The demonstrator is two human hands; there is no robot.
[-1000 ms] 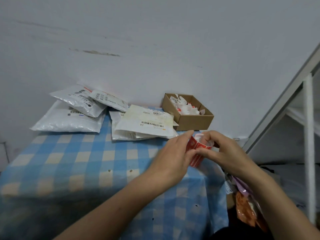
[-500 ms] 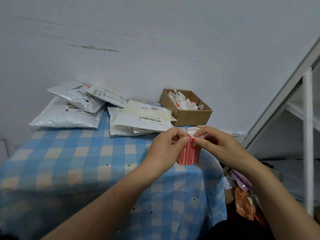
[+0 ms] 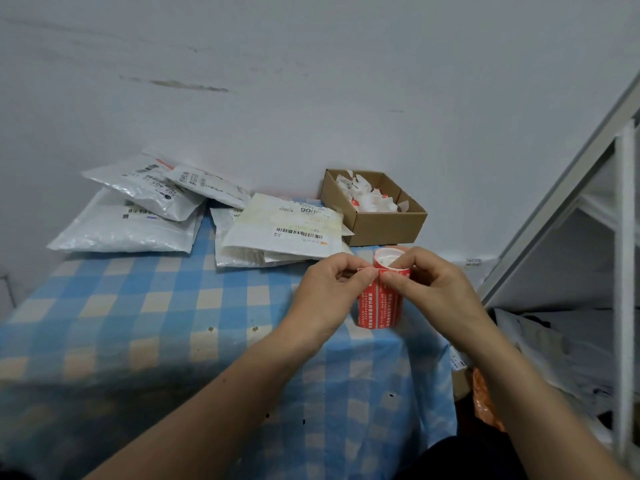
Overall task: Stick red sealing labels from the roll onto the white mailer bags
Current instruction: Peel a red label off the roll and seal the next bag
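Right hand (image 3: 433, 289) grips the upright roll (image 3: 381, 303) at its top rim, while left hand (image 3: 330, 289) pinches what appears to be a partly peeled label (image 3: 365, 269).

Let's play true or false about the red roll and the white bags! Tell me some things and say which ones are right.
1. The red roll of sealing labels is upright. True.
2. The left hand and the right hand both pinch it near its top. True.
3. The brown cardboard box is empty. False: white paper scraps lie inside.
4. The white plastic mailer bags lie on the floor. False: they lie on the blue checked tablecloth.
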